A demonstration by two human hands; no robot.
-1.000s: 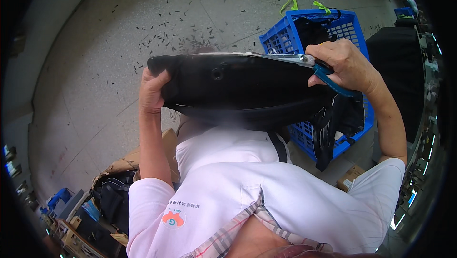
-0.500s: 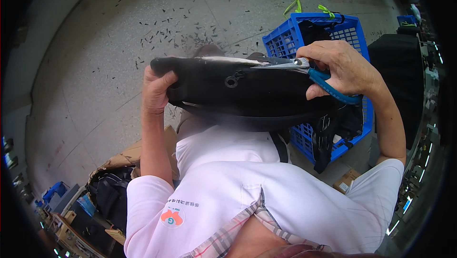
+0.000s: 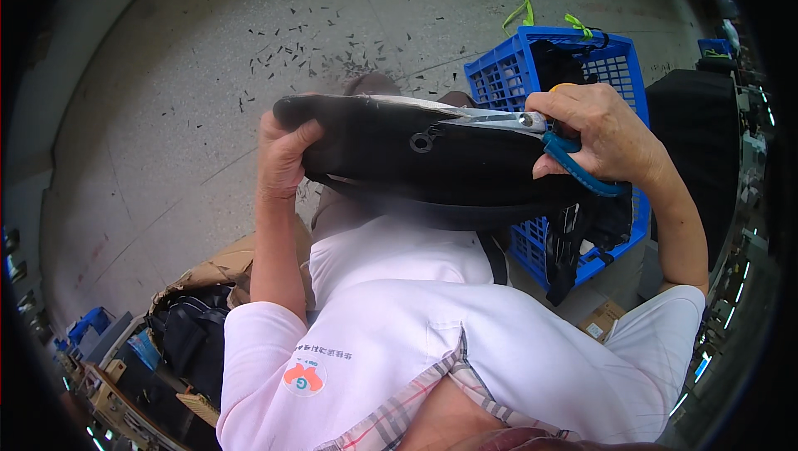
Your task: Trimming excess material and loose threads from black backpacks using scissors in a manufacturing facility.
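Note:
My left hand (image 3: 283, 156) is closed around the left end of a black fabric piece (image 3: 366, 147), thumb on its near face. The piece stretches sideways over my lap. A pale strip (image 3: 399, 103) shows along its upper edge, and a small dark ring (image 3: 422, 142) hangs on its face. Scissors (image 3: 586, 172) with blue-covered handles are gripped in my right hand (image 3: 607, 123). Their silver blades point left and lie along the upper edge of the fabric, slightly apart. Whether the blades bite into material cannot be made out.
A blue plastic crate (image 3: 499, 77) holding black items stands behind my right hand, with green ties (image 3: 579, 25) on its rim. Small black scraps (image 3: 349, 60) litter the grey floor. A cardboard box (image 3: 220, 264) with black goods is at lower left. Black material (image 3: 694, 143) lies at right.
My left hand and the black fabric piece have shifted slightly right. The scissors have moved a little with them and stay at the upper edge.

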